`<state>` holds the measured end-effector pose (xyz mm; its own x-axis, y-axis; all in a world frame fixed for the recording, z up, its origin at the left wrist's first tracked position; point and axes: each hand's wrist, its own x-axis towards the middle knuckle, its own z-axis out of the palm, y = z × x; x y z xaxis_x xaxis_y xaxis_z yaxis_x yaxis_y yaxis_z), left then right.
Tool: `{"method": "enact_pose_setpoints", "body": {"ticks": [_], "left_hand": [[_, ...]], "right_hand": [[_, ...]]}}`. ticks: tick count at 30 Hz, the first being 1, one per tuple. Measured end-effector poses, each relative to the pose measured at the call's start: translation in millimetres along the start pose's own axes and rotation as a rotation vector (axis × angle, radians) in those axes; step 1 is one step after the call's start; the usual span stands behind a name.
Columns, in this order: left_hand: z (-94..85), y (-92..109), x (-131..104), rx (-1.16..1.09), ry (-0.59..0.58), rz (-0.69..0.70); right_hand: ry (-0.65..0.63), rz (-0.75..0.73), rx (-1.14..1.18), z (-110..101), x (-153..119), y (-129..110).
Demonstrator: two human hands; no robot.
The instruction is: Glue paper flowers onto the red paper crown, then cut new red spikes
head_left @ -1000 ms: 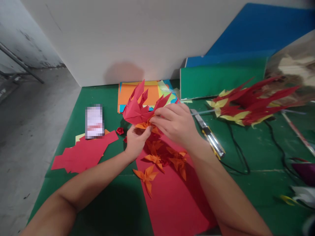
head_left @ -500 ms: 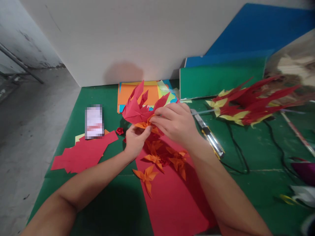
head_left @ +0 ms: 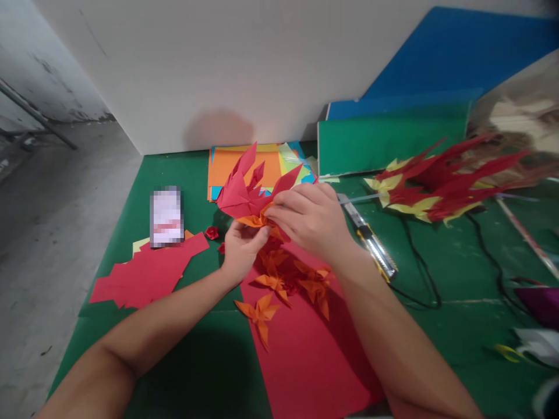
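Flowers (head_left: 274, 282) on sheet (head_left: 317, 366) (mostly), cutter (head_left: 374, 247) right

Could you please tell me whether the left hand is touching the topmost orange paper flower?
Touching: the head view shows the left hand gripping the topmost orange paper flower, a petal between thumb and fingers.

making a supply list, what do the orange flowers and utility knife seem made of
Orange flowers: most likely matte coloured paper, from the crisp creases and pointed petals.
Utility knife: flat grey blade end apparently metal; handle, glossy silver and black with yellow edges, perhaps metal, plastic or both.
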<state>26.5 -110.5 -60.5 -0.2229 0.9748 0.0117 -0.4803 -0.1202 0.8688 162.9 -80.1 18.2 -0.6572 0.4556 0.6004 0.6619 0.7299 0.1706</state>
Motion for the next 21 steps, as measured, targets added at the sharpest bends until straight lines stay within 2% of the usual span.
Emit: {"method": "enact_pose_setpoints", "body": {"ticks": [7,13,21], "left_hand": [[1.1,-0.2,0.0,-0.001,-0.008,-0.011],[0.3,0.7,0.9,0.027,0.001,-0.011],[-0.8,2.7,0.9,0.039,-0.006,-0.006]], "right_hand": [[-0.074,0.037,-0.007,-1.7,0.4,-0.3],[-0.006,0.011,-0.026,-0.4,0.0,-0.3],[-0.054,0.032,-0.004,-3.1,0.7,1.3]]}}
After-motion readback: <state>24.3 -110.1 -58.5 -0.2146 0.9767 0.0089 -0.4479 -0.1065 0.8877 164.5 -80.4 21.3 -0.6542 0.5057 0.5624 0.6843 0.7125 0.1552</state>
